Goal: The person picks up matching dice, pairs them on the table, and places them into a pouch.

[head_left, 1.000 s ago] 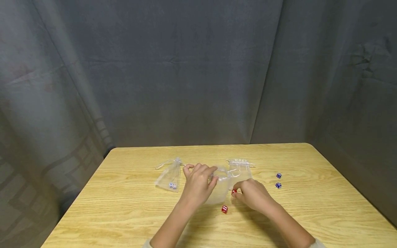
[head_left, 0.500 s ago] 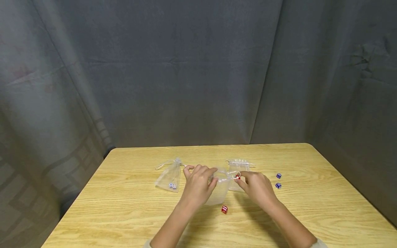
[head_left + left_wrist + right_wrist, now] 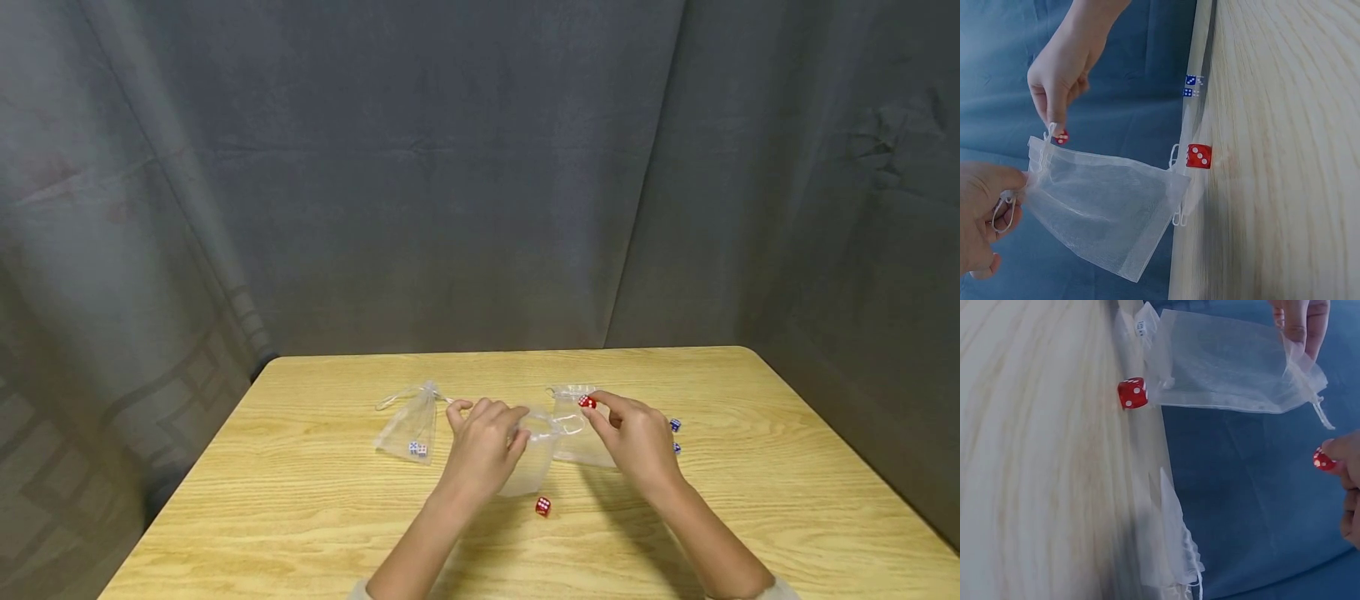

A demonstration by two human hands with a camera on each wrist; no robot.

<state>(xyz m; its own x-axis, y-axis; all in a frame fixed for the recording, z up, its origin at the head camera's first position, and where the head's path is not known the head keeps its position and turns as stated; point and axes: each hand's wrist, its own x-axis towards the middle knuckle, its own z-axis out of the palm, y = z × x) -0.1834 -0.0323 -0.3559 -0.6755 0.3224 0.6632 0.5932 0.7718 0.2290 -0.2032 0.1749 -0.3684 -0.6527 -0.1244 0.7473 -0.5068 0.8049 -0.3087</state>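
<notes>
My left hand (image 3: 483, 442) pinches a sheer white drawstring bag (image 3: 532, 467) near its mouth. In the left wrist view the bag (image 3: 1100, 212) hangs above the table, its drawstring loop beside my fingers. My right hand (image 3: 637, 442) holds a red die (image 3: 587, 402) between thumb and index finger, just right of the bag's mouth and apart from it. The right wrist view shows that die (image 3: 1322, 459) outside the bag, close to its drawstring end. A second red die (image 3: 543, 506) lies on the table below the bag.
At the left lies another sheer bag (image 3: 401, 433) with two white dice (image 3: 417, 450) inside. A flat sheer bag (image 3: 581, 450) lies behind my right hand. Two blue dice (image 3: 676, 425) sit to the right, partly hidden by that hand. A dark curtain (image 3: 450, 208) hangs behind the table (image 3: 300, 500).
My right hand has raised the red die from beside the bag's lower part, up past its mouth and slightly right. The left hand and its bag have barely moved.
</notes>
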